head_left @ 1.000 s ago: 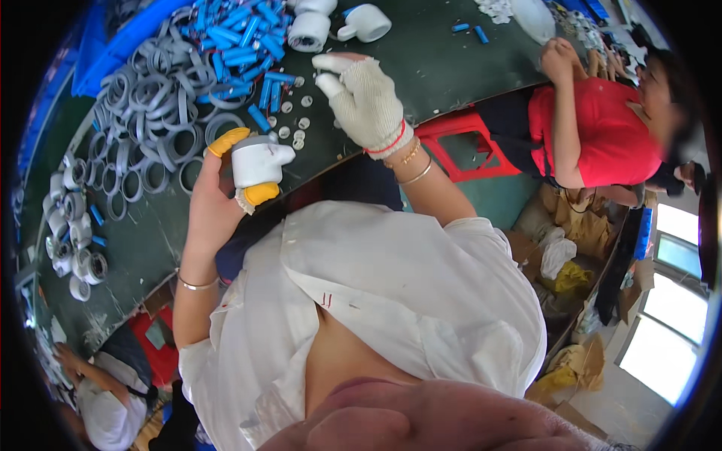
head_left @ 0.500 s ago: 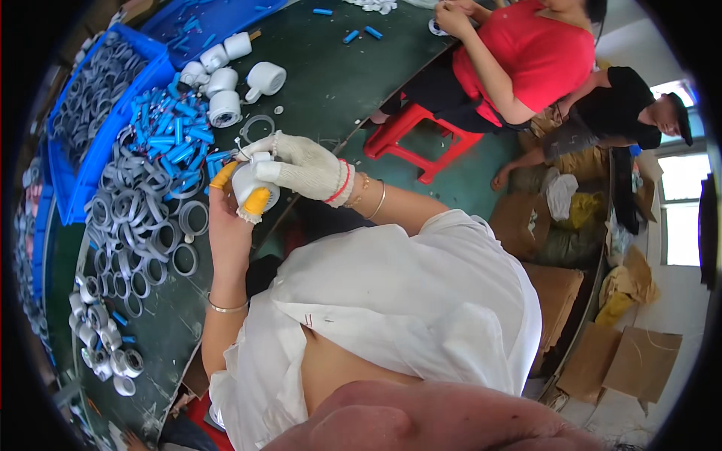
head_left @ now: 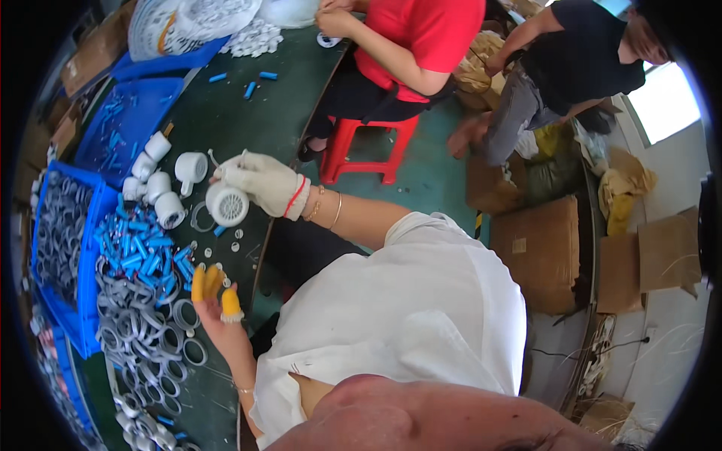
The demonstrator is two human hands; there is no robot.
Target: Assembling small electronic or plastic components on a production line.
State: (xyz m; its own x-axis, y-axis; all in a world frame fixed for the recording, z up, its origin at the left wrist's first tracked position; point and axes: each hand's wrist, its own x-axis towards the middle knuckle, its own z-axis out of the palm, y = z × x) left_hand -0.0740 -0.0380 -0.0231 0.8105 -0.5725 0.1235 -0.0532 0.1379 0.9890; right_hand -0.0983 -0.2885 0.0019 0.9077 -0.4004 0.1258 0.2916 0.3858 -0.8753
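My right hand (head_left: 263, 183), in a white knit glove, grips a white round plastic housing (head_left: 227, 207) with a slotted grille face. The housing is held above the table edge. My left hand (head_left: 219, 308) has yellow covers on its fingertips and is apart from the housing. Its fingers are spread beside the pile of blue cylindrical cells (head_left: 135, 244), and nothing shows clearly in them. Grey plastic rings (head_left: 143, 331) lie heaped just left of that hand. A few small white discs (head_left: 239, 234) are scattered between my hands.
More white housings (head_left: 191, 167) stand behind the cells. A blue bin (head_left: 90, 270) of grey rings and a blue tray (head_left: 162, 101) line the left side. Across the green table (head_left: 226, 113), a person in red (head_left: 421, 45) sits on a red stool (head_left: 368, 150); another in black (head_left: 571, 60) stands beyond.
My left hand has let go of the housing and dropped toward the rings. My right hand now holds the housing alone, its grille turned up. The whole view has shifted.
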